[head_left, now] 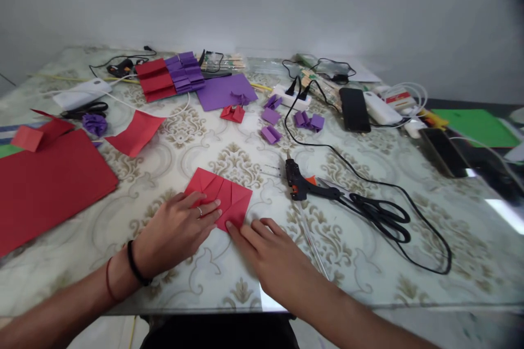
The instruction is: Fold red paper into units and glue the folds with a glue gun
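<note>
A small folded red paper square (227, 194) lies on the patterned table near the front edge. My left hand (176, 232) rests flat on its near left corner, fingers stretched out and pressing the paper; a ring is on one finger. My right hand (272, 259) lies flat beside it, fingers extended, with a fingertip touching the paper's near tip. Neither hand grips anything.
A black glue gun (301, 182) and black scissors (379, 215) lie right of the paper, with a black cord looping round. A large red sheet (45, 182) sits at left. Folded purple pieces (271, 133), red and purple pleated stacks (170, 76), phones and chargers lie behind.
</note>
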Tool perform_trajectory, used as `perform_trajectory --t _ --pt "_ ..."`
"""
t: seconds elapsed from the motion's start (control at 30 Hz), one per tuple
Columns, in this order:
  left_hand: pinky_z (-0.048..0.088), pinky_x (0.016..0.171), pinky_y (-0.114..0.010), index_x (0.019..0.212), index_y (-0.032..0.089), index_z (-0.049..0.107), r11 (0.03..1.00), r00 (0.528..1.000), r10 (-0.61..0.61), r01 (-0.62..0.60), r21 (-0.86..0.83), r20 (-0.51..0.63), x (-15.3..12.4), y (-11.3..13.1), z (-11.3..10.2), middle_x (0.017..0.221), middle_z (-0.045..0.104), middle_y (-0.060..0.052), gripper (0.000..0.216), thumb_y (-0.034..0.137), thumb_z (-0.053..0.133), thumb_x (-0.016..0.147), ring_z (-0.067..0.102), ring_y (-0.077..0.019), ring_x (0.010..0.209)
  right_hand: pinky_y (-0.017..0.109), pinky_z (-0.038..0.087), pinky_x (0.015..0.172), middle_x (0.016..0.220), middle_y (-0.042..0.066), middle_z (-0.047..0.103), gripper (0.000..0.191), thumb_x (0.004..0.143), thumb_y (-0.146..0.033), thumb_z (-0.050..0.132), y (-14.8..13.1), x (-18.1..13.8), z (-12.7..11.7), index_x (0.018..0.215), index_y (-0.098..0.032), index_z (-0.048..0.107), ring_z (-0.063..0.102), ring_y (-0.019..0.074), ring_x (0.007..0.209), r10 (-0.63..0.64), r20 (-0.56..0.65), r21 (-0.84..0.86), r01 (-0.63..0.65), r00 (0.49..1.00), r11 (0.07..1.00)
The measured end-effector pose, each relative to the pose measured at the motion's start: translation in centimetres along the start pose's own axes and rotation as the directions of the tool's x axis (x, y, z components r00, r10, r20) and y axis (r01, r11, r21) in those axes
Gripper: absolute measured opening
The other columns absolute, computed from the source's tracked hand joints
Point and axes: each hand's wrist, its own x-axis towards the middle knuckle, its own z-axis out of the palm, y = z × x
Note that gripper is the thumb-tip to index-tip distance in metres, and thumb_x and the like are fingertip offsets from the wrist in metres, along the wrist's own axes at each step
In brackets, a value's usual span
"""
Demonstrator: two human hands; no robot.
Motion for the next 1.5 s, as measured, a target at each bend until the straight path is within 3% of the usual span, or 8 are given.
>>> perform_trajectory --t 0.33,0.57,0.73,0.9,1.07,1.23,1.33,1.5 --pt "0.051 0.087 -0.041 0.124 0.018 0.072 0.999 0.999 -0.034 0.035 -0.024 0.037 -0.3 -0.2 0.2 0.122 0.080 -0.005 0.029 0.020 0.071 0.095 0.071 -0.0266 0.109 0.047 0.045 0.101 0.117 0.013 0.077 0.068 0.075 -0.002 0.063 -0.5 -1.2 0.6 0.143 -0.002 0.059 0.063 0.0286 0.100 0.024 -0.019 -0.036 -0.024 1.000 0.999" --pt "0.049 0.092 -0.040 0.127 0.022 0.071 0.989 0.999 -0.037 0.041 -0.139 0.029 -0.4 -1.2 0.6 0.131 0.077 -0.002 0.031 0.026 0.071 0.097 0.071 -0.0240 0.112 0.047 0.043 0.104 0.109 0.010 0.076 0.065 0.078 -0.002 0.061 0.1 -1.4 0.6 0.143 -0.005 0.060 0.063 0.0264 0.098 0.014 -0.043 -0.030 -0.016 0.999 0.999" --pt "0.048 0.097 -0.041 0.123 0.017 0.073 0.995 0.998 -0.054 0.056 -0.082 0.020 -0.6 -0.7 1.0 0.128 0.078 -0.006 0.028 0.029 0.071 0.098 0.068 -0.0260 0.115 0.049 0.045 0.105 0.101 0.008 0.074 0.068 0.075 0.001 0.060 0.7 -1.4 0.3 0.142 -0.009 0.061 0.064 0.0268 0.097 0.010 -0.034 -0.028 -0.011 0.999 1.000" --pt "0.051 0.101 -0.044 0.128 0.016 0.071 0.988 0.997 -0.068 0.071 -0.135 0.026 -0.6 -0.3 1.4 0.128 0.077 -0.008 0.032 0.029 0.070 0.098 0.067 -0.0268 0.116 0.047 0.053 0.102 0.118 0.013 0.075 0.050 0.082 -0.001 0.060 1.9 0.2 -1.2 0.130 -0.010 0.069 0.067 0.0272 0.105 -0.002 -0.038 0.052 0.004 0.999 0.999" --pt "0.055 0.108 -0.043 0.143 0.019 0.059 0.918 0.987 -0.161 0.143 -0.370 -0.017 -0.3 -1.0 1.5 0.141 0.065 -0.012 0.045 0.028 0.065 0.099 0.064 -0.0256 0.128 0.050 0.060 0.099 0.129 0.016 0.070 0.038 0.102 -0.012 0.051 4.9 2.6 -2.5 0.137 -0.015 0.066 0.067 0.0284 0.115 0.140 -0.092 0.138 -0.126 0.986 0.982" --pt "0.047 0.118 -0.055 0.153 0.024 0.050 0.891 0.985 -0.174 0.167 -0.423 0.023 -0.2 -2.7 0.9 0.148 0.058 -0.014 0.062 0.033 0.072 0.096 0.052 -0.0306 0.139 0.051 0.054 0.112 0.143 0.015 0.062 0.050 0.099 -0.032 0.071 5.7 4.1 -2.2 0.145 -0.016 0.060 0.059 0.0288 0.130 0.086 -0.014 0.342 -0.076 0.996 0.937" --pt "0.047 0.117 -0.056 0.142 0.025 0.059 0.897 0.987 -0.138 0.162 -0.411 0.087 -0.3 -3.4 0.5 0.149 0.058 -0.012 0.048 0.028 0.070 0.096 0.051 -0.0311 0.139 0.049 0.054 0.112 0.142 0.012 0.063 0.042 0.095 -0.033 0.076 5.5 4.3 -2.0 0.134 -0.019 0.068 0.058 0.0280 0.129 0.038 0.040 0.411 -0.051 0.998 0.910" --pt "0.050 0.110 -0.050 0.110 0.021 0.069 0.884 0.982 -0.152 0.184 -0.430 0.109 0.0 -3.4 0.2 0.135 0.063 -0.012 0.019 0.013 0.058 0.097 0.057 -0.0273 0.128 0.045 0.056 0.108 0.132 0.011 0.066 0.013 0.098 -0.026 0.072 5.9 3.8 -1.4 0.110 -0.019 0.072 0.060 0.0254 0.124 0.043 -0.014 0.468 -0.032 0.999 0.883"
